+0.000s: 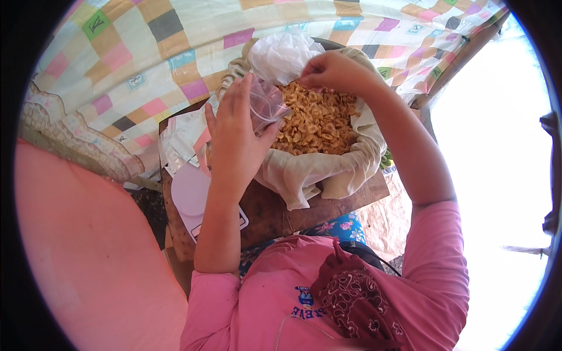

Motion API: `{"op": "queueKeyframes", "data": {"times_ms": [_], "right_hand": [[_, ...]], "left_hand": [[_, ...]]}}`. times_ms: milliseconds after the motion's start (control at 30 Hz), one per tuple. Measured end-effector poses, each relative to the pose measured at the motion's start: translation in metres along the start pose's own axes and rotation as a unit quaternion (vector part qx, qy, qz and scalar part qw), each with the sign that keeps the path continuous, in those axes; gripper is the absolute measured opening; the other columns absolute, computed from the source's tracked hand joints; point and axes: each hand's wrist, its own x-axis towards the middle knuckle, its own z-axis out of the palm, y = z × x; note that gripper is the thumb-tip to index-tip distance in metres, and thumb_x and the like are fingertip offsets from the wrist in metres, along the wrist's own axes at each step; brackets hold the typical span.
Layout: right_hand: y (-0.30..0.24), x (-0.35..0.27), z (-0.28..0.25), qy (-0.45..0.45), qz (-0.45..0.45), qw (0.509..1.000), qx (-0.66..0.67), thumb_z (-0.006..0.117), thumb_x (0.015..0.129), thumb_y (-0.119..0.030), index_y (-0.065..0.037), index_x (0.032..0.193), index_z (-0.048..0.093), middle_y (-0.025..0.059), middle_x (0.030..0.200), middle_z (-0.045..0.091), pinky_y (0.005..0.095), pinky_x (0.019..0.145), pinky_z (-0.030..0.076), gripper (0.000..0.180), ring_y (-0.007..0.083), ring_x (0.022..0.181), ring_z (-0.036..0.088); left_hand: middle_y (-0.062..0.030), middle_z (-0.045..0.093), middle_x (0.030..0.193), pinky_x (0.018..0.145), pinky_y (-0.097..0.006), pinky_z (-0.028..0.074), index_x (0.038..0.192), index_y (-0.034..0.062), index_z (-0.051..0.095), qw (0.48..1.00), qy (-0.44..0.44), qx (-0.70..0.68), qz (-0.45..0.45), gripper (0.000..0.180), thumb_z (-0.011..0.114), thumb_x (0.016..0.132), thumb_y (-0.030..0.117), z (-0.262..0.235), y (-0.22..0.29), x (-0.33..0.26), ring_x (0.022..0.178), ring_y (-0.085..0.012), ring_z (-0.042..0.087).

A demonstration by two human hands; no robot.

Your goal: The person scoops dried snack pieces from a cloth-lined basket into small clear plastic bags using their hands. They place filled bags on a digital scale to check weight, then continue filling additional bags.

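My left hand is closed on a clear, pink-tinted plastic pouch, held upright at the left side of a heap of thin golden-brown chips. The chips lie in a wide container lined with cream cloth, whose folds hang over the near rim. Over the far part of the heap is my right hand, its fingers pinched together. What they hold, if anything, is hidden. Just left of those fingers sits a crumpled white plastic or paper sheet.
A white kitchen scale stands on the wooden table, partly behind my left forearm. Flat clear packets lie at the table's left edge. A checkered curtain hangs behind the container, and a pink surface fills the left side.
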Motion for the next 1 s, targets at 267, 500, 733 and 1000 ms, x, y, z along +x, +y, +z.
{"op": "queueKeyframes", "data": {"times_ms": [267,500,733,1000], "right_hand": [[0.060,0.009,0.026,-0.074,0.112,0.983,-0.127,0.080,0.081,-0.019,-0.003,0.089,0.076,0.0069,0.078,0.073,0.0311,0.068,0.054,0.018,0.0148,0.072,0.069],[0.052,-0.003,-0.004,-0.067,0.060,0.995,0.040,0.074,0.085,-0.013,-0.006,0.104,0.077,0.0025,0.088,0.075,0.0267,0.068,0.052,0.020,0.0097,0.077,0.069],[-0.001,-0.025,-0.016,-0.009,0.084,0.995,0.053,0.069,0.090,-0.015,-0.009,0.112,0.076,-0.0008,0.097,0.076,0.0223,0.073,0.049,0.025,0.0071,0.085,0.068],[0.010,0.016,-0.006,0.041,-0.014,0.999,0.021,0.070,0.091,-0.017,-0.008,0.116,0.074,0.0065,0.107,0.076,0.0305,0.080,0.054,0.027,0.0145,0.095,0.070]], "left_hand": [[-0.0128,0.048,0.148,0.116,-0.065,0.023,0.154,0.0166,0.033,1.000,-0.022,-0.016,-0.006,0.093,0.085,0.077,0.022,-0.003,-0.002,-0.003,0.138,-0.0319,0.047],[-0.0134,0.048,0.147,0.117,-0.064,0.023,0.154,0.0164,0.033,0.999,-0.044,0.003,-0.013,0.092,0.084,0.077,0.021,-0.002,-0.002,-0.001,0.138,-0.0316,0.046],[-0.0112,0.051,0.147,0.118,-0.061,0.023,0.154,0.0171,0.037,0.999,-0.041,0.004,-0.016,0.090,0.084,0.077,0.018,0.000,-0.002,0.000,0.139,-0.0297,0.047],[-0.0131,0.048,0.148,0.116,-0.066,0.023,0.154,0.0155,0.033,0.999,-0.046,0.008,-0.021,0.091,0.083,0.078,0.023,0.001,-0.002,0.005,0.139,-0.0310,0.046]]}}
